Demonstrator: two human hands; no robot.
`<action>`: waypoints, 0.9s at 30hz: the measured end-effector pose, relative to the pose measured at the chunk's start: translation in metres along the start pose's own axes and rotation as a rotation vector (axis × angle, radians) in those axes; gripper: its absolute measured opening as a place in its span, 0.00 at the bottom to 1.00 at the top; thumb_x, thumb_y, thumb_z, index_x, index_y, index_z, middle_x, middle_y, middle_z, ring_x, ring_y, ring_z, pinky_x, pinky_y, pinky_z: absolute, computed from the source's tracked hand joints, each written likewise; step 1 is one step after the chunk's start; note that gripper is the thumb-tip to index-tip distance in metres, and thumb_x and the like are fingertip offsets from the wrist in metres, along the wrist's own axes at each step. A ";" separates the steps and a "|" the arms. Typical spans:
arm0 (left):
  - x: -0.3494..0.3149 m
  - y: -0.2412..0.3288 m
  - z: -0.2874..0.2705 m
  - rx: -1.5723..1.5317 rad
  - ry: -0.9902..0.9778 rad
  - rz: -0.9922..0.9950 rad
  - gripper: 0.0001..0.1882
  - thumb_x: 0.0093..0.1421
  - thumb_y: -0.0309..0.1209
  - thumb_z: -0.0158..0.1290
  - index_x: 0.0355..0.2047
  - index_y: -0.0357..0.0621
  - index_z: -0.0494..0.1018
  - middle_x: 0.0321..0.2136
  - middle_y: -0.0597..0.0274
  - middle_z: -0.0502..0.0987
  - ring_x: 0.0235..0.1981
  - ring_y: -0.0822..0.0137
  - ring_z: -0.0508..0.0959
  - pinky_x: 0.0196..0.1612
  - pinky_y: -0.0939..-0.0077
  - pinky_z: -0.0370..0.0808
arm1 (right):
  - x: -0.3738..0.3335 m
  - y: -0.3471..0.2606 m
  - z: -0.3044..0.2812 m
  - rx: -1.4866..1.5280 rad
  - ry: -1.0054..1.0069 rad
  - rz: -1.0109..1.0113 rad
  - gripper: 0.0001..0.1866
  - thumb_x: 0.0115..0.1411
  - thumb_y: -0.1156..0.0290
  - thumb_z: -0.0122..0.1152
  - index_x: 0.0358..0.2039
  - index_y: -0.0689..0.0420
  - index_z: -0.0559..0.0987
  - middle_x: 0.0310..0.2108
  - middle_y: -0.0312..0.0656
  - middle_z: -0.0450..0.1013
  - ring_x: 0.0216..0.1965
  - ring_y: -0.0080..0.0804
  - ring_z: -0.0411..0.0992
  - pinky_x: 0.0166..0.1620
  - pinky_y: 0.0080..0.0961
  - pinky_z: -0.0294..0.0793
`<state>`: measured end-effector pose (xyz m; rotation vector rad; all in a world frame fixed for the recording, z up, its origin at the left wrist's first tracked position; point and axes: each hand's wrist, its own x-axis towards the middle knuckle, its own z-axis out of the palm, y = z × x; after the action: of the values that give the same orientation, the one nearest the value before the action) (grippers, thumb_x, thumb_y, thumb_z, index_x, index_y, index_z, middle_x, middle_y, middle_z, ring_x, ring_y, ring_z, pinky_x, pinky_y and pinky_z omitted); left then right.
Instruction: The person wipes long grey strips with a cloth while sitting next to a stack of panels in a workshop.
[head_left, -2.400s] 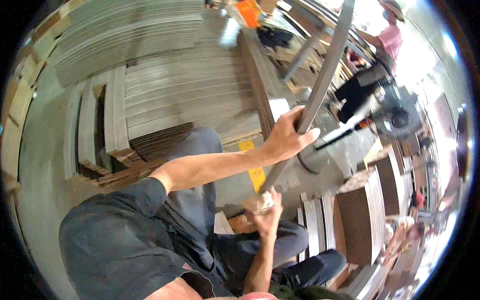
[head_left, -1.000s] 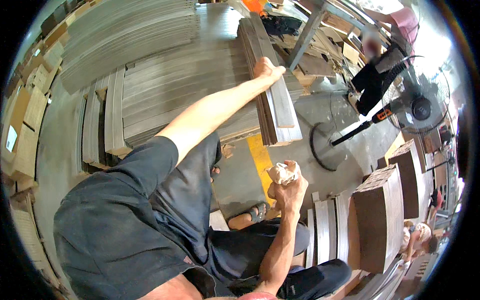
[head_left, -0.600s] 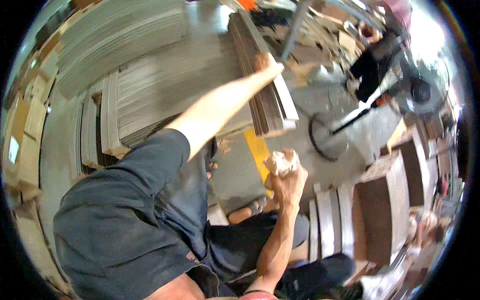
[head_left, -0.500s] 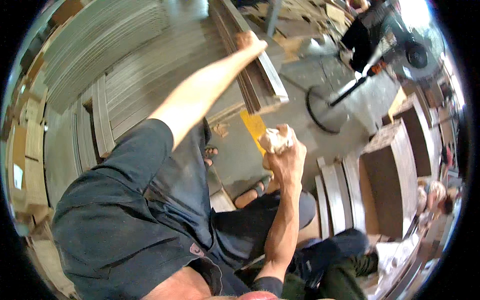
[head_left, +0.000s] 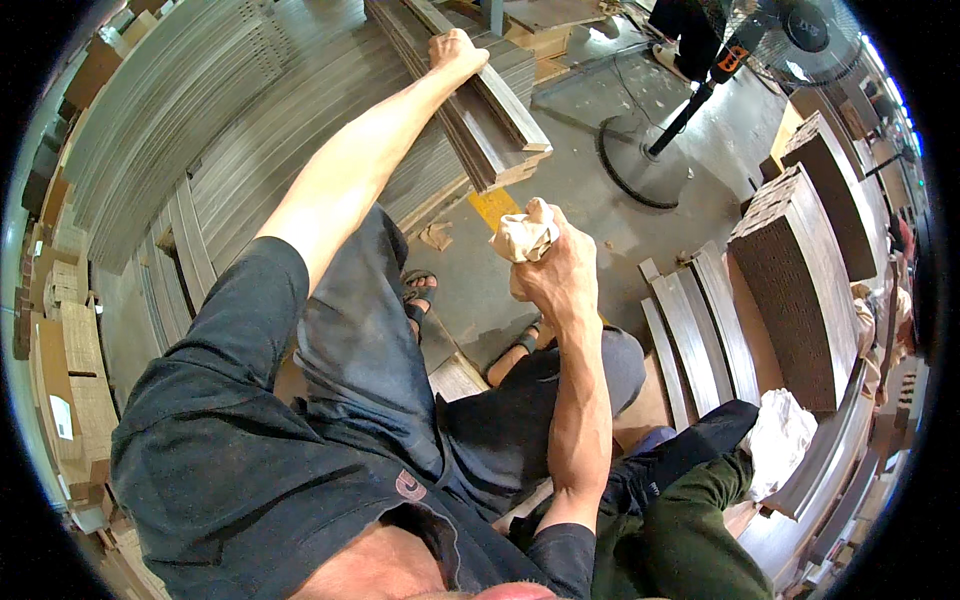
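Reaching further out than a moment ago, left hand (head_left: 455,50) now clamped on the top plank (head_left: 480,85) of the stack's (head_left: 470,150) near end, right hand (head_left: 555,275) fisted around a crumpled rag (head_left: 525,235), probably set to wipe next.

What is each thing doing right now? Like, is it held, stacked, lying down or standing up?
left hand: closed on the top wooden strip.
top wooden strip: lying on the stack, gripped at one end.
stack of strips: piled flat, ends overhanging the floor.
right hand: closed in a fist around the rag.
rag: crumpled, sticking out above the fist.
pedestal fan: standing upright on the floor.
brown board stacks: piled neatly.
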<state>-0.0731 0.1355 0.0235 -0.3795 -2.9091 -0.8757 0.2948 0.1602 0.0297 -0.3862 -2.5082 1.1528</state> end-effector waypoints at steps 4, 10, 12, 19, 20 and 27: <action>-0.023 0.003 -0.007 0.171 0.126 0.115 0.31 0.55 0.51 0.54 0.48 0.34 0.76 0.51 0.40 0.74 0.55 0.46 0.74 0.56 0.55 0.72 | -0.001 -0.003 -0.002 0.027 0.009 0.034 0.18 0.48 0.71 0.65 0.42 0.58 0.75 0.32 0.51 0.78 0.36 0.53 0.77 0.40 0.40 0.75; -0.043 -0.009 -0.015 0.029 -0.028 0.837 0.36 0.46 0.39 0.56 0.58 0.42 0.69 0.62 0.46 0.65 0.64 0.42 0.61 0.65 0.48 0.59 | -0.002 0.001 0.001 0.030 -0.001 0.011 0.16 0.49 0.70 0.65 0.39 0.58 0.75 0.31 0.52 0.78 0.35 0.53 0.77 0.38 0.42 0.75; -0.046 -0.013 -0.014 0.024 -0.347 1.044 0.41 0.40 0.34 0.55 0.60 0.47 0.68 0.64 0.50 0.63 0.67 0.43 0.55 0.69 0.48 0.53 | 0.000 0.004 -0.001 0.012 -0.020 -0.007 0.16 0.49 0.71 0.65 0.39 0.58 0.75 0.31 0.52 0.77 0.35 0.53 0.76 0.38 0.43 0.75; -0.079 0.029 -0.033 0.133 -0.799 1.053 0.40 0.38 0.26 0.53 0.58 0.52 0.71 0.61 0.53 0.67 0.64 0.49 0.61 0.68 0.56 0.57 | 0.001 0.004 -0.004 -0.027 -0.094 -0.009 0.16 0.49 0.70 0.65 0.39 0.59 0.75 0.31 0.53 0.77 0.36 0.54 0.76 0.39 0.44 0.74; -0.077 0.032 -0.029 0.139 -0.833 1.021 0.38 0.39 0.24 0.53 0.57 0.52 0.72 0.59 0.53 0.68 0.62 0.50 0.65 0.66 0.59 0.60 | 0.001 0.004 -0.003 -0.031 -0.096 -0.011 0.17 0.48 0.71 0.65 0.39 0.59 0.75 0.30 0.53 0.77 0.35 0.54 0.76 0.39 0.42 0.74; -0.077 0.049 -0.020 0.127 -0.805 1.104 0.30 0.40 0.22 0.53 0.50 0.43 0.75 0.48 0.52 0.77 0.50 0.54 0.74 0.54 0.65 0.71 | 0.001 0.004 -0.004 -0.039 -0.087 -0.018 0.19 0.44 0.74 0.65 0.40 0.60 0.75 0.28 0.54 0.76 0.34 0.55 0.75 0.37 0.40 0.74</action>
<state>0.0136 0.1479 0.0549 -2.4146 -2.4826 -0.3497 0.2965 0.1659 0.0288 -0.3290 -2.6073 1.1385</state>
